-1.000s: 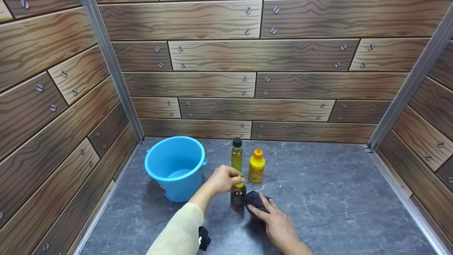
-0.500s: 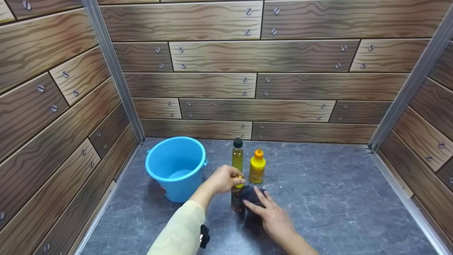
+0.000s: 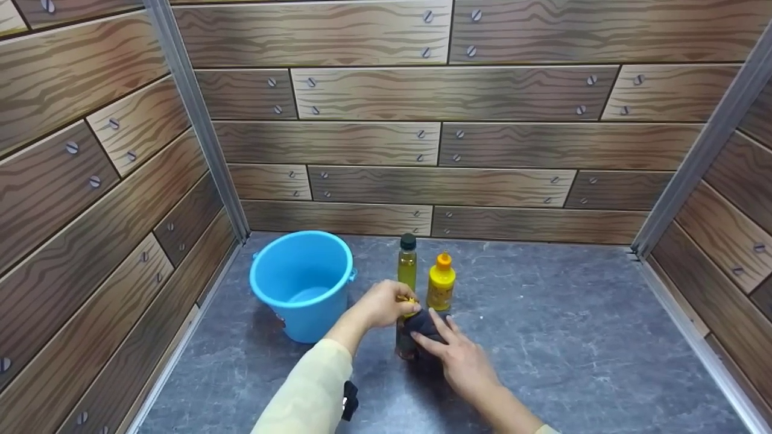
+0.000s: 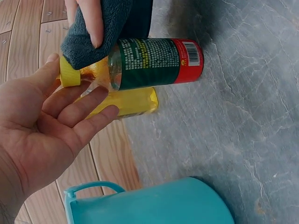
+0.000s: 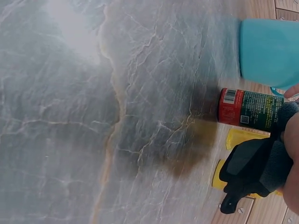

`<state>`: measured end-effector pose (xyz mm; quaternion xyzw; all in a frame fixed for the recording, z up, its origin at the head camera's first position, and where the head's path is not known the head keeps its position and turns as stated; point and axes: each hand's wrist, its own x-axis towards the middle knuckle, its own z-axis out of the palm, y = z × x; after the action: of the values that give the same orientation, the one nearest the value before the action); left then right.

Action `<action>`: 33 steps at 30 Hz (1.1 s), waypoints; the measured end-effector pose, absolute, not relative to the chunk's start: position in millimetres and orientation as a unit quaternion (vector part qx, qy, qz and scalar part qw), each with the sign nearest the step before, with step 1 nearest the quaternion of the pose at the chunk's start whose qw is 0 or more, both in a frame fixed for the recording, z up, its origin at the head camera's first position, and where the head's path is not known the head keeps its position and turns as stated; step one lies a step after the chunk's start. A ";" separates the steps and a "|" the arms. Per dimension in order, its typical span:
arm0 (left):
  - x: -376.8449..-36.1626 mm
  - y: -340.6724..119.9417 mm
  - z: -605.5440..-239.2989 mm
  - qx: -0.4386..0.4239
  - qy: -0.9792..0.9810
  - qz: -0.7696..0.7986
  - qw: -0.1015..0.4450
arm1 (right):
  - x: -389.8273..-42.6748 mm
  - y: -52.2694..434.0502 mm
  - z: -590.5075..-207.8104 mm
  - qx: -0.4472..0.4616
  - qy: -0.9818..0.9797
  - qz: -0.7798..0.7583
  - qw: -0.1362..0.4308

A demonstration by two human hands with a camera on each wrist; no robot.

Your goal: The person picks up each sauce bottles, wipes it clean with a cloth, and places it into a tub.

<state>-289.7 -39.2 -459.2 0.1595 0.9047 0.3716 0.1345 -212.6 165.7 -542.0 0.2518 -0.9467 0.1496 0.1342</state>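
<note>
In the left wrist view, a bottle [image 4: 154, 60] with a dark green and red label stands on the grey surface. My left hand [image 3: 381, 304] pinches its yellow cap [image 4: 70, 72] between thumb and fingers. My right hand [image 3: 469, 361] holds a dark cloth [image 3: 424, 325] against the upper part of this bottle, with fingers spread over the fabric. In the left wrist view the cloth covers the bottle's neck beside the cap. A loose part of the cloth [image 5: 250, 161] hangs down in the right wrist view.
A bottle of yellow-green oil [image 3: 407, 265] with a dark cap stands just behind. Right of it is a yellow squeeze bottle [image 3: 441, 286] with an orange top. The blue bucket [image 3: 313, 322] stands left of my left hand. Wood-patterned walls [image 3: 374, 144] enclose the surface.
My right hand has moved the cloth up and left, from beside the labelled bottle onto its upper part. The left hand stays at the cap.
</note>
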 end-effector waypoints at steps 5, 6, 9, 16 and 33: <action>-290.0 -39.6 -460.3 0.159 0.905 0.372 0.135 | -217.1 162.7 -543.7 0.264 -0.942 0.157 0.134; -290.2 -40.0 -460.5 0.159 0.904 0.372 0.135 | -218.1 162.3 -544.5 0.268 -0.940 0.159 0.138; -290.6 -41.7 -461.9 0.160 0.903 0.376 0.134 | -221.1 161.4 -546.8 0.278 -0.934 0.167 0.148; -293.2 -43.1 -464.0 0.168 0.902 0.376 0.130 | -226.2 162.0 -550.3 0.294 -0.926 0.183 0.150; -294.8 -43.4 -461.6 0.164 0.897 0.386 0.142 | -227.7 162.0 -573.1 0.297 -0.908 0.230 0.187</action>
<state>-294.8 -43.4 -461.6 0.1642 0.8967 0.3857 0.1420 -227.7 162.0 -573.1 0.2972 -0.9077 0.2298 0.1868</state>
